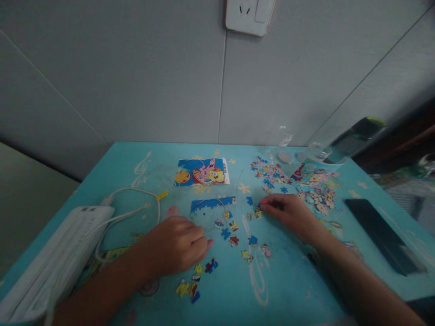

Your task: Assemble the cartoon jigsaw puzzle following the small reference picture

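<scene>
My right hand [283,210] pinches a small jigsaw piece [258,206], partly hidden by the fingertips, just above a few loose pieces. Beside it lies a plain blue piece [249,200]. My left hand [181,242] rests palm down with its fingers curled in; no piece shows at its fingertips. Beyond it is a joined strip of blue jigsaw pieces [210,204] with a thin curved line. Loose pieces, including a reddish-brown one [234,241] and a yellow one [183,288], are scattered between and in front of my hands.
A cartoon picture card [202,172] lies behind the strip. At the back right are a heap of pieces [267,172], a printed clear container [316,167] on its side, and more pieces [321,199]. A white power strip [64,258] with cables stands left; a dark flat bar [382,235] lies right.
</scene>
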A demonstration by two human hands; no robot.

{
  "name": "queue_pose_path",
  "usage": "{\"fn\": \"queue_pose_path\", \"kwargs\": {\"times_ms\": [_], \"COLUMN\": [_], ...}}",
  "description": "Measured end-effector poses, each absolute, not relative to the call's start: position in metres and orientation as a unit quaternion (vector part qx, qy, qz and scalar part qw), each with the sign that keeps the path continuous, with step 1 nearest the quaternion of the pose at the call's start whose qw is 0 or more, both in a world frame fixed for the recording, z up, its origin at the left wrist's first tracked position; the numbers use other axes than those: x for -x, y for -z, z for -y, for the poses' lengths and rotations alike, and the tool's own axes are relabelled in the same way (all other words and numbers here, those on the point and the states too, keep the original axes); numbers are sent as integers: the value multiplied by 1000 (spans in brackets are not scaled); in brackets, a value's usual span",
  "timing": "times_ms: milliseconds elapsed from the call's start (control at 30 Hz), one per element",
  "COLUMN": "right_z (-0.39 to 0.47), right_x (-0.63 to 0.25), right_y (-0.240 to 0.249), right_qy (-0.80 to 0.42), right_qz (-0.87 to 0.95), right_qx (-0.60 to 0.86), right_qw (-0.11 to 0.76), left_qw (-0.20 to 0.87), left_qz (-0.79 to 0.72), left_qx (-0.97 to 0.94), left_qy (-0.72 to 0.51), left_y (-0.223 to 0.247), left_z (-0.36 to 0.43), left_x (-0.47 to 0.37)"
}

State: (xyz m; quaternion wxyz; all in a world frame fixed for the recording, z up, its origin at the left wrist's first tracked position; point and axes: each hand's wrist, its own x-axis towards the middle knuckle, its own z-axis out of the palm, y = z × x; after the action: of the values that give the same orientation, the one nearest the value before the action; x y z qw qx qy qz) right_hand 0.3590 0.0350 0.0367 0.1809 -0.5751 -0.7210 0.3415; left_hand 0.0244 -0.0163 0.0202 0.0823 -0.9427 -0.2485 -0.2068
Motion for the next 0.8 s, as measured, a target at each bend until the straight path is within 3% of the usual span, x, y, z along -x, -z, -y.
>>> {"fn": "queue_pose_path", "kwargs": {"times_ms": [800], "right_z": [-35], "right_x": [-362], "right_y": [-46], "right_qy": [-305], "right_qz": [765], "right_qx": [533], "right_qw": [192], "left_qw": [105], "left_qz": [240], "left_qx": [945], "left_qy": [195], "left_y": [-27], "left_z": [14], "left_x": [-22]}}
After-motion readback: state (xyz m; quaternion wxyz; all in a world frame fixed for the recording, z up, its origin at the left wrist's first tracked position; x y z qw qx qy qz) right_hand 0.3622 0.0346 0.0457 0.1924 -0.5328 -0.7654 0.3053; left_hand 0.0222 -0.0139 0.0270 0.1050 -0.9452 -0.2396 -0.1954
